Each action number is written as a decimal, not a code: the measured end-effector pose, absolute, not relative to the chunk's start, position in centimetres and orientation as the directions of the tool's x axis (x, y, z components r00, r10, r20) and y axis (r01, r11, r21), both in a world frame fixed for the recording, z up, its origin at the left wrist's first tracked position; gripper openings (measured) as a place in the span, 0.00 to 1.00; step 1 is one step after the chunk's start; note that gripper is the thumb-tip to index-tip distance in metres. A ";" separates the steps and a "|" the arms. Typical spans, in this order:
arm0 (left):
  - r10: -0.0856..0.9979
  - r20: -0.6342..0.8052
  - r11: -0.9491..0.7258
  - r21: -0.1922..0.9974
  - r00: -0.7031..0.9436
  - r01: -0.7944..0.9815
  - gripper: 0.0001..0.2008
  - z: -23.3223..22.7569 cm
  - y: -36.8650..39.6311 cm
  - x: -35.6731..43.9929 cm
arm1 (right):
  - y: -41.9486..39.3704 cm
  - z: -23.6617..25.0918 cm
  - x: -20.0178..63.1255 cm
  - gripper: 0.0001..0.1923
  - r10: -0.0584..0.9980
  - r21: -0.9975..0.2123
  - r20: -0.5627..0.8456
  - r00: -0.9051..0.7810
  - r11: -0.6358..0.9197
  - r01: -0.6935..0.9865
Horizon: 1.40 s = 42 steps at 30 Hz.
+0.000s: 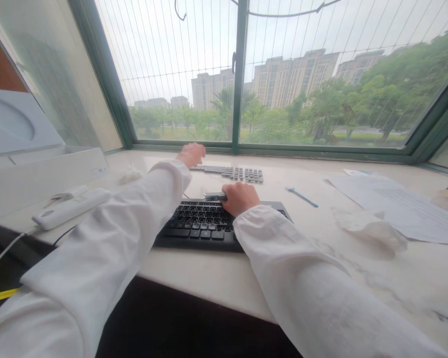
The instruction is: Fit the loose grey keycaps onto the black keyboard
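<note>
A black keyboard lies near the front edge of the white counter. Many key positions show bare sockets, while the bottom rows at the front still carry keycaps. My right hand rests over the keyboard's upper middle, closed around a small dark-handled tool with thin metal prongs pointing left. Farther back, loose keycaps lie in rows on the counter. My left hand is at the left end of these rows, its fingers curled together; whatever is between the fingertips is hidden.
A blue stick lies right of the keycaps. Printed sheets and a crumpled tissue are farther right. On the left are a white power strip and a white box. Green-framed windows stand behind the counter.
</note>
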<state>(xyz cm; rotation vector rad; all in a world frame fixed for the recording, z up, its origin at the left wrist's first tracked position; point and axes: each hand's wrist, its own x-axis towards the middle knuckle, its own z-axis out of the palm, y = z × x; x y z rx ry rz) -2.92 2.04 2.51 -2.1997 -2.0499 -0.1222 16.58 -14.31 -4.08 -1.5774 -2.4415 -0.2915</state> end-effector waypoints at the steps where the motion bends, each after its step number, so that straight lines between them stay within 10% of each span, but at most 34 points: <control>1: 0.985 0.156 -0.079 -0.018 0.081 0.997 0.21 3.3 0.8 -2.8 | -14.3 -4.0 16.6 0.15 0.872 0.044 0.287 -0.397 0.402 0.915; 10: 0.967 0.197 -0.193 0.134 0.164 0.972 0.15 7.0 -15.2 -4.1 | -15.1 -3.1 16.9 0.13 0.878 0.016 0.333 -0.344 0.360 0.933; 16: 0.935 0.274 -0.243 0.034 0.224 0.970 0.17 0.2 -23.3 -7.2 | -15.7 -2.7 17.1 0.14 0.878 0.015 0.378 -0.293 0.311 0.950; 22: 0.828 0.541 -0.270 0.157 0.145 0.950 0.16 -6.0 -25.8 -8.8 | -16.3 -2.6 16.7 0.13 0.881 0.030 0.375 -0.287 0.298 0.954; 29: 0.841 0.534 -0.260 0.244 0.094 0.934 0.15 -6.3 -26.2 -8.8 | -16.6 -2.6 16.1 0.11 0.870 -0.006 0.410 -0.273 0.302 0.953; 36: 0.824 0.547 -0.342 0.264 0.152 0.902 0.14 -6.6 -26.1 -9.2 | -16.3 -1.8 13.6 0.24 0.816 -0.449 0.575 -0.048 0.365 0.816; 42: 0.828 0.530 -0.362 0.258 0.182 0.896 0.15 -6.7 -25.9 -9.3 | -16.7 -2.1 7.1 0.28 0.893 -0.918 0.394 0.218 0.371 0.141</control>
